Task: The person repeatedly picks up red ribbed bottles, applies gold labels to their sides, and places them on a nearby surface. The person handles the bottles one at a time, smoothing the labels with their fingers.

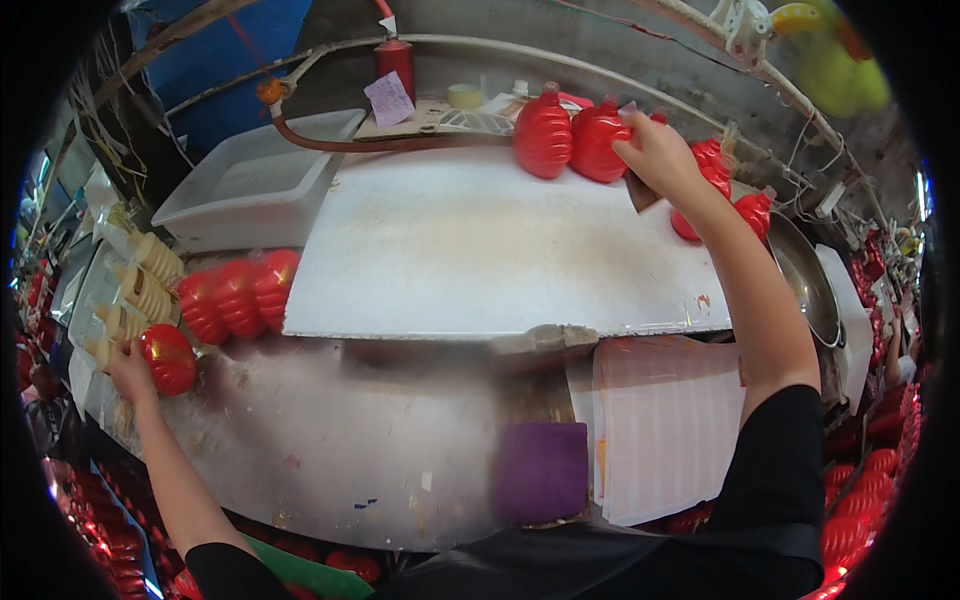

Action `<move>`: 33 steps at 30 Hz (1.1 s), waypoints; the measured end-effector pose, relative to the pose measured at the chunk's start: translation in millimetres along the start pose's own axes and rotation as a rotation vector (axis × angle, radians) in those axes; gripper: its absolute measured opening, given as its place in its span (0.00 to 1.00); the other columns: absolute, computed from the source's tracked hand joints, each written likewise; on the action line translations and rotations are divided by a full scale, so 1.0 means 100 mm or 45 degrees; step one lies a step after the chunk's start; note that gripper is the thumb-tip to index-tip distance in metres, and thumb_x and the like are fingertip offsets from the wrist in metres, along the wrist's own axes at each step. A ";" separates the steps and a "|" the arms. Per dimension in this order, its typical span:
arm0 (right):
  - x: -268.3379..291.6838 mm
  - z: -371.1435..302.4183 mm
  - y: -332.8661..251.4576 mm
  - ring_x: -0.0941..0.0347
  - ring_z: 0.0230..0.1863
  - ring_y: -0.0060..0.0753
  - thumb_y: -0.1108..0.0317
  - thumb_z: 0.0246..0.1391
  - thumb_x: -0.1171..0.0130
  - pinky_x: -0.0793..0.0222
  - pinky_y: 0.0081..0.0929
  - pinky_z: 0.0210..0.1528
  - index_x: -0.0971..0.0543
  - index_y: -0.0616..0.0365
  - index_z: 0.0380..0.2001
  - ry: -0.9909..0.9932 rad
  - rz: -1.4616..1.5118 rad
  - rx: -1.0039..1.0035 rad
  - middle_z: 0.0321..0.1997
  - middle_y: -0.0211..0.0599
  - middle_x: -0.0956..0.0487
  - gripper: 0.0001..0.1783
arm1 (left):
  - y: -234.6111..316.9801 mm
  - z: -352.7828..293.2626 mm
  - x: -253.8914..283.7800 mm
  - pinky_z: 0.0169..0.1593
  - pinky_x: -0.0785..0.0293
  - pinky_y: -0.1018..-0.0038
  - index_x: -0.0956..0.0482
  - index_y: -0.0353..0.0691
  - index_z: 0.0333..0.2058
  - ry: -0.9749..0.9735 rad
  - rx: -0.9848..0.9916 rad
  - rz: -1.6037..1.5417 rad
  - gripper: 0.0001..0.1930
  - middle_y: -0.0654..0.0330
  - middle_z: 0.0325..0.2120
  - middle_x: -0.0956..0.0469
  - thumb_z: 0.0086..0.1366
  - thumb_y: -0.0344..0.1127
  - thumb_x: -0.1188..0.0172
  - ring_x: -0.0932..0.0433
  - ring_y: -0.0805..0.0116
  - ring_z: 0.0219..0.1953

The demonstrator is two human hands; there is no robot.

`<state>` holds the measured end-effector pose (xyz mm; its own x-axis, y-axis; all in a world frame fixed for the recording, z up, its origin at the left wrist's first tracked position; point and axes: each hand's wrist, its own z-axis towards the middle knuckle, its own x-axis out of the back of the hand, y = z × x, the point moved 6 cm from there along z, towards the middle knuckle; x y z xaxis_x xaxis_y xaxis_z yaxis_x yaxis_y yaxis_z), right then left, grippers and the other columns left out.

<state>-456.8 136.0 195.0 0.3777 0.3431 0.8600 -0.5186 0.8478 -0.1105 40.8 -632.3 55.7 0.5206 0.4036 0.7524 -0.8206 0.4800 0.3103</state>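
At the far left, my left hand (130,372) has its fingers curled against the side of a round red ribbed plastic lantern shell (168,358); some fingertips are hidden. Pale cream ribbed pieces (140,290) lie just beyond that hand. My right hand (660,160) reaches to the back right edge of the white board and grips a flat brown piece (641,192), partly covered by the palm. Close to its fingers stands a red ribbed shell (598,142) with a short neck, beside another red shell (543,135).
A white board (480,250) covers the middle of the worktable. Joined red shells (237,297) lie at its left edge. Behind them is a translucent bin (255,190). A purple pad (543,470) and pale sheets (660,430) lie nearer me. A metal basin (803,275) stands right.
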 end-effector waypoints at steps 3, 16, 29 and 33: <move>-0.33 0.52 -0.15 0.19 0.52 0.59 0.51 0.61 0.36 0.23 0.51 0.54 0.26 0.59 0.59 0.002 -0.129 0.017 0.50 0.58 0.16 0.30 | -0.01 0.13 -0.05 0.45 0.22 0.54 0.14 0.39 0.40 0.046 0.011 -0.025 0.19 0.49 0.36 0.13 0.69 0.51 0.36 0.14 0.45 0.40; -0.64 1.02 -0.53 0.18 0.48 0.57 0.53 0.63 0.42 0.23 0.46 0.52 0.20 0.61 0.49 -0.197 -0.223 0.004 0.45 0.55 0.15 0.22 | 0.05 0.33 -0.67 0.51 0.22 0.55 0.14 0.39 0.50 -0.148 -0.057 0.041 0.23 0.46 0.44 0.13 0.72 0.53 0.41 0.15 0.45 0.48; 1.84 -1.44 1.92 0.39 0.09 0.18 0.55 0.65 0.40 0.50 0.20 0.08 0.20 0.53 0.33 0.318 0.971 -1.044 0.17 0.24 0.28 0.13 | 0.13 0.03 -0.19 0.60 0.26 0.65 0.21 0.37 0.60 -0.349 -0.246 -0.415 0.21 0.51 0.51 0.15 0.76 0.44 0.43 0.17 0.59 0.52; 2.52 -2.11 2.84 0.40 0.09 0.18 0.57 0.66 0.41 0.47 0.21 0.12 0.21 0.54 0.31 0.525 0.882 -1.025 0.16 0.24 0.30 0.13 | 0.60 -0.31 0.03 0.60 0.26 0.70 0.19 0.34 0.55 -0.511 -0.269 -0.815 0.15 0.57 0.50 0.16 0.77 0.36 0.42 0.19 0.67 0.52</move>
<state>-346.9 549.1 275.1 0.5026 0.8190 0.2768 -0.1271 0.3866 -0.9134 0.6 -578.6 59.0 0.7189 -0.2948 0.6295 -0.3066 0.6783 0.6678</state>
